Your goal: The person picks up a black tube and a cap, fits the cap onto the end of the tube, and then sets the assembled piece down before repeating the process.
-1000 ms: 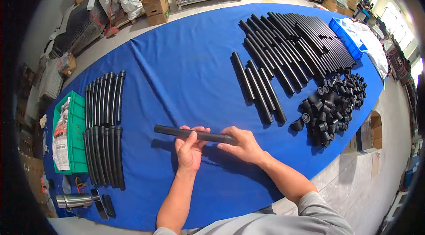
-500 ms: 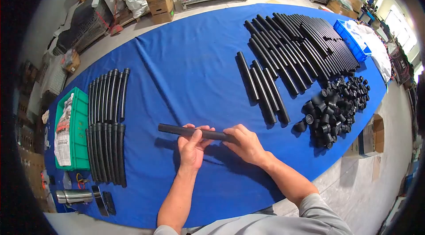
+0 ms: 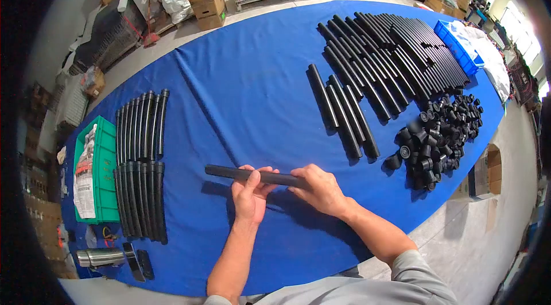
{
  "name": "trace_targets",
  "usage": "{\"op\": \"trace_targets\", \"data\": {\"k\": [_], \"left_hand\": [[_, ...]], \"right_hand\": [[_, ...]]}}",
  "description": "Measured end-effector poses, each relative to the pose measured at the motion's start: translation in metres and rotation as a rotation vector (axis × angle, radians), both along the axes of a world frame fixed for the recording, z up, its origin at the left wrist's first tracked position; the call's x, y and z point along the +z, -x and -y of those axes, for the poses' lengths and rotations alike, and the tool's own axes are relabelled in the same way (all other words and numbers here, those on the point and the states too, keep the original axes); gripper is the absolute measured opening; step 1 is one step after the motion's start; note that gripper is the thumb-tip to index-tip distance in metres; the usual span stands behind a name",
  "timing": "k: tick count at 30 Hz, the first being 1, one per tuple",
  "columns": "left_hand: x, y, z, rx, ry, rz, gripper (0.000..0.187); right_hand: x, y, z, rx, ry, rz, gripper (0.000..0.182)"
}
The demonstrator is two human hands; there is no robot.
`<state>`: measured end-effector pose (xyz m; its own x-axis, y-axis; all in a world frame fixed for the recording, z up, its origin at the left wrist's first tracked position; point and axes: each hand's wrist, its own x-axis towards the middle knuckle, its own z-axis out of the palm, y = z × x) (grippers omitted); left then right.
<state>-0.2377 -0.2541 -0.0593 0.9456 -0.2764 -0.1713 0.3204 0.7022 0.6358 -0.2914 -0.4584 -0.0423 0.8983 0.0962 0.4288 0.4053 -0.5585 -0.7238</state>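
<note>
A black tube point(image 3: 228, 172) is held roughly level above the blue cloth, its far end pointing left. My left hand point(image 3: 251, 193) wraps round its middle, thumb on top. At the tube's right end my right hand point(image 3: 319, 189) is closed, fingers covering that end, so whatever sits there is hidden. To the right lie loose black tubes point(image 3: 347, 115) in a small group, and beside them a pile of black end caps point(image 3: 430, 147). On the left, two rows of tubes with caps on their upper ends point(image 3: 140, 196) lie side by side.
A green crate point(image 3: 106, 181) with printed paper stands at the left edge of the blue cloth point(image 3: 252, 92). Near it lie a steel flask point(image 3: 100, 257) and a phone point(image 3: 132, 262). Many more tubes point(image 3: 396, 55) and a blue bin point(image 3: 459, 46) occupy the far right.
Both hands keep their hold on the tube, with almost no movement. The view has shifted slightly, moving the table's contents a little in the frame.
</note>
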Motion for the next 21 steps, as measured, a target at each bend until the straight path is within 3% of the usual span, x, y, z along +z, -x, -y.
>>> {"op": "trace_targets", "data": {"k": [4, 7, 10, 13, 16, 19, 21], "left_hand": [[-0.003, 0.005, 0.0, -0.008, 0.026, 0.006, 0.017], [-0.004, 0.003, -0.001, -0.046, 0.032, 0.059, 0.018], [-0.004, 0.001, -0.001, -0.061, 0.045, 0.065, 0.019], [-0.002, -0.001, 0.001, -0.065, 0.078, 0.001, 0.021], [-0.005, -0.001, -0.002, -0.065, 0.097, -0.017, 0.022], [-0.005, -0.001, -0.002, -0.063, 0.084, -0.003, 0.021], [-0.003, 0.0, -0.001, -0.057, 0.067, 0.008, 0.02]], "right_hand": [[0.003, 0.001, 0.004, 0.039, -0.007, -0.066, 0.038], [0.018, 0.001, 0.007, 0.039, -0.306, -0.613, 0.036], [0.015, -0.001, 0.011, 0.055, -0.43, -0.741, 0.035], [0.003, 0.001, 0.002, -0.009, -0.084, -0.07, 0.034], [0.004, 0.001, 0.0, -0.018, -0.042, -0.048, 0.033], [0.013, 0.003, 0.002, 0.011, -0.128, -0.219, 0.034], [0.021, 0.0, 0.006, -0.006, -0.328, -0.612, 0.037]]}}
